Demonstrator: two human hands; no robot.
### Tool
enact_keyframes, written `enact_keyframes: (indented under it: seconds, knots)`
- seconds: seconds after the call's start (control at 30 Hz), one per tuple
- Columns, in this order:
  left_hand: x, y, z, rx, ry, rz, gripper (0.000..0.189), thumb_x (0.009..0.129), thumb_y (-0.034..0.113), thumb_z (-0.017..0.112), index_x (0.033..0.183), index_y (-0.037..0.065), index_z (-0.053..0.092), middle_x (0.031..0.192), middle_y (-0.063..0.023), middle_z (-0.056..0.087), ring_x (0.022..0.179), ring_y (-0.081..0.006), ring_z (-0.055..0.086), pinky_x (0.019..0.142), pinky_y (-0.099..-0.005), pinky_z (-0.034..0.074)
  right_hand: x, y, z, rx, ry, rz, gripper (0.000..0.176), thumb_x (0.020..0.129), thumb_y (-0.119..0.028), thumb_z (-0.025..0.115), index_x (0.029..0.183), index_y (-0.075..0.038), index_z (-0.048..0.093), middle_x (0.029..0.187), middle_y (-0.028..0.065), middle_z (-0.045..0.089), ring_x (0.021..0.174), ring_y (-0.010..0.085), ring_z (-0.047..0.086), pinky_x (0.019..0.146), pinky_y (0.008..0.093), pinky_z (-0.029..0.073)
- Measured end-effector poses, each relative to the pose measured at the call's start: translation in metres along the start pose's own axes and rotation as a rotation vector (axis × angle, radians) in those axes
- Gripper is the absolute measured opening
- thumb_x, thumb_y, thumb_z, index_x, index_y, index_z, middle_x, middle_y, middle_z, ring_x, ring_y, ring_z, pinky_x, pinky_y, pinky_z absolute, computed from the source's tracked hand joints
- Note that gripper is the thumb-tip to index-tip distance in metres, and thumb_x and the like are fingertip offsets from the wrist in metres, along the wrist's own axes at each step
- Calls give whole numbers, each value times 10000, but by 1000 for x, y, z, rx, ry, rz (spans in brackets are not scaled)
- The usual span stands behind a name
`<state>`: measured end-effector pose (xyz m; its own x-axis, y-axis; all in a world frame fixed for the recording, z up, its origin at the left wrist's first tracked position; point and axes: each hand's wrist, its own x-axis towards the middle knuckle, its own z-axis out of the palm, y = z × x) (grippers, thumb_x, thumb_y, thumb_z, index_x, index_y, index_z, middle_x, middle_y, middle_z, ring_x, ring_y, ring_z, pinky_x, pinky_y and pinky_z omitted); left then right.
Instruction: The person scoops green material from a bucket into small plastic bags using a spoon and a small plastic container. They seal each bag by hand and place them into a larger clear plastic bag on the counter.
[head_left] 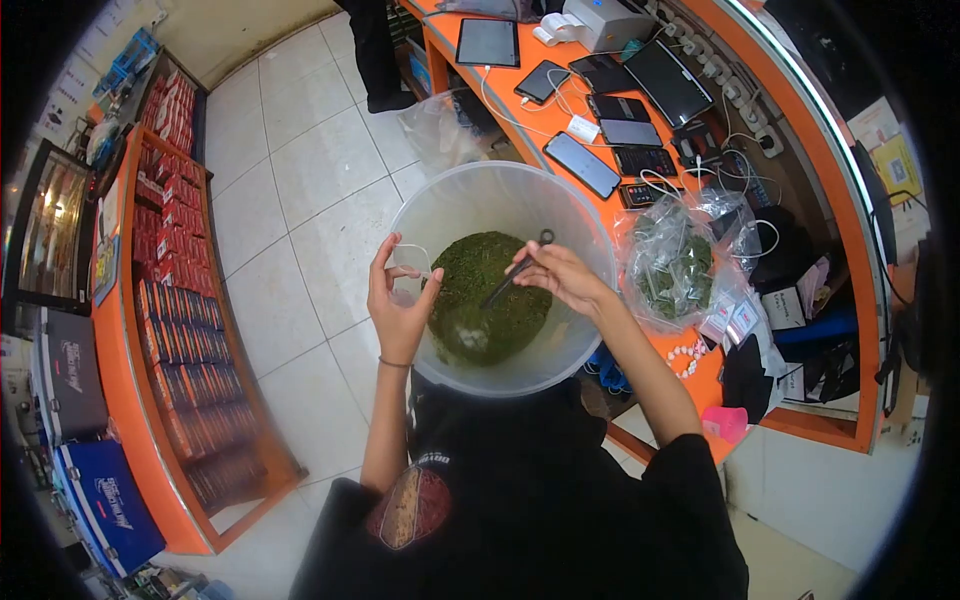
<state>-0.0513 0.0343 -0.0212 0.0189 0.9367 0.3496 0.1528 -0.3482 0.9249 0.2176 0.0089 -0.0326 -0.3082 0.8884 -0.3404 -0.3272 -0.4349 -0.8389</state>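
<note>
A translucent plastic bucket [402,215] stands in front of my body, holding a heap of finely crumbled green plant matter [490,330]. My left hand [400,318] is over its left side, thumb and fingers gripping a small clear plastic bag [412,257] with its mouth spread. Over the right half, my right hand [562,280] pinches a thin black spoon [497,292] by its handle, which ends in a loop. The spoon slants down to the green matter; its tip is hard to make out.
On the orange counter [685,355] at right lie a clear bag of green packets [675,270], several phones, including one phone [582,165], cables and a tablet [488,42]. An orange shelf [190,380] with boxes stands at left. A person's leg [375,55] shows at the back.
</note>
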Motion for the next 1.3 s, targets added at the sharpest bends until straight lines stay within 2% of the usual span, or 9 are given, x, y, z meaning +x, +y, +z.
enact_keyframes:
  seconds: [0.43,0.57,0.63,0.83,0.97,1.07,1.13,1.17,1.3]
  knots:
    - [2,14,21,469,-243,86,895,717,247,834,1436,63,333,1161,-96,645,800,-183,597,772,-330,513,-70,-28,56,-240,631,-702,355,1041,-261,450,1064,63,593,1075,177,667,894,211,679,814,324,553]
    - [3,18,35,426,-308,73,972,704,270,844,1466,115,262,1144,-89,655,824,-203,643,724,-347,542,-73,-4,86,-579,549,-948,196,981,-120,554,1082,39,609,1105,182,664,931,253,685,816,334,559]
    - [4,19,39,395,-319,79,994,700,265,846,1474,126,240,1144,-92,654,830,-208,654,714,-353,547,-75,-1,92,-1085,427,-1139,267,860,4,660,1121,18,602,1146,184,652,971,298,680,812,346,569]
    - [2,12,42,326,-372,-2,1004,705,224,839,1483,123,212,1152,-111,645,838,-223,656,724,-363,548,-88,9,91,-1261,281,-1219,418,783,5,720,1176,7,578,1203,199,624,1014,330,667,793,365,579]
    - [2,15,42,286,-365,2,993,705,187,831,1480,111,215,1180,-123,625,837,-213,640,772,-355,535,-93,13,82,-1171,377,-1200,344,817,-22,699,1141,17,591,1186,193,633,1006,343,664,826,379,564]
    - [2,17,40,254,-337,29,972,702,169,831,1467,94,236,1177,-116,605,825,-202,626,790,-348,526,-97,20,74,-1045,372,-802,230,887,-96,646,1079,25,607,1087,192,653,954,342,669,817,400,546]
    - [1,18,37,230,-333,51,955,701,161,831,1457,83,254,1165,-110,594,814,-198,619,792,-345,522,-99,31,65,-1281,-16,-188,210,938,-168,592,1006,30,606,972,200,647,901,341,665,796,421,528]
    - [1,18,37,219,-319,52,922,699,153,831,1437,75,284,1128,-103,580,794,-191,605,785,-340,517,-95,40,67,-1166,165,-442,232,951,-199,572,971,30,600,903,208,626,819,339,647,709,440,503]
    - [-7,26,40,182,-278,71,807,697,130,826,1366,54,383,1043,-97,540,780,-180,566,779,-328,498,-68,20,84,-833,501,-327,231,942,-193,579,958,37,583,829,190,597,725,354,599,677,448,468]
